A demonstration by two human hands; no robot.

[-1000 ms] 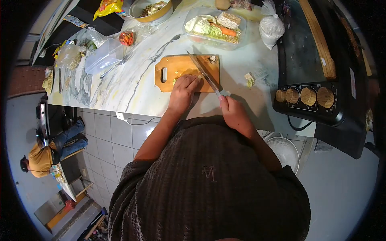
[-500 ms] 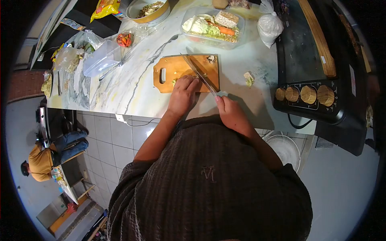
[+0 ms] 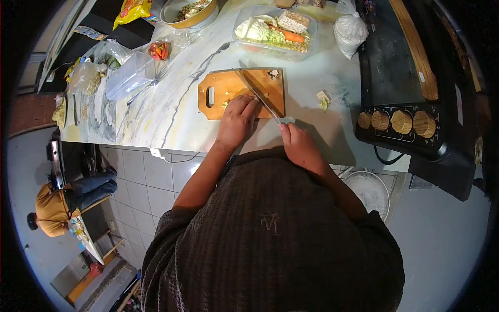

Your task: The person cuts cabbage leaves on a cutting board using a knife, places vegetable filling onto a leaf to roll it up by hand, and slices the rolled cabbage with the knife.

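Right hand (image 3: 301, 145) grips long steel knife (image 3: 267, 105) over orange-brown wooden board (image 3: 222, 83); left hand (image 3: 237, 117) bunched on board beside small pale-green vegetable bits (image 3: 225, 104), its hold hidden. Best tuck fingertips clear of blade.

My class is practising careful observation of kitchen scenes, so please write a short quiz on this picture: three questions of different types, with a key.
1. Which grip holds the knife?
A) the left
B) the right
C) neither

2. True or false: the carrot lies on the cutting board.

3. How many wood-coloured knobs line the front of the black appliance?

Key
1. B, the right-hand grip.
2. False; the carrot is in the clear plastic container, beyond the cutting board.
3. Four.
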